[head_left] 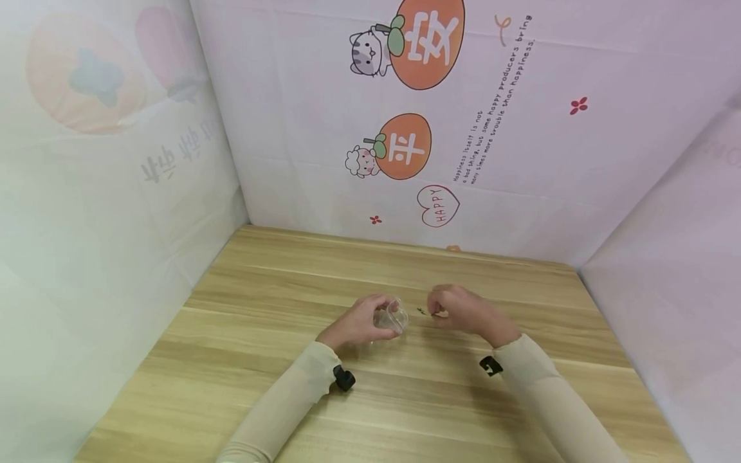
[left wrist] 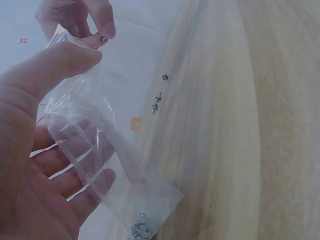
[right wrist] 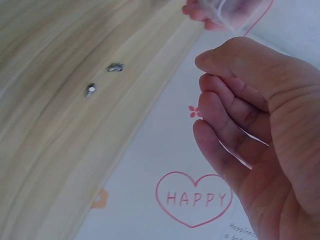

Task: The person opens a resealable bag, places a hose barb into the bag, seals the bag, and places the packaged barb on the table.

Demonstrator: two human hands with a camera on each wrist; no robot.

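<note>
My left hand (head_left: 360, 320) holds a clear plastic bag (left wrist: 95, 125), thumb on its upper part and the other fingers behind it. Several small metal screws (left wrist: 142, 231) lie in the bag's lower corner. Across from it, my right hand (head_left: 466, 314) pinches one small metal screw (left wrist: 104, 39) between thumb and finger. In the right wrist view that screw is hidden behind the fingertips. A few more loose screws (head_left: 421, 311) lie on the wooden table between the two hands; the right wrist view shows them as two small groups (right wrist: 115, 67).
The wood-grain table (head_left: 382, 405) is bounded by a printed white backdrop (head_left: 312, 128) behind and white side panels (head_left: 116, 225) left and right. A black wrist strap piece (head_left: 344, 378) sits on the left sleeve and another (head_left: 491, 366) on the right.
</note>
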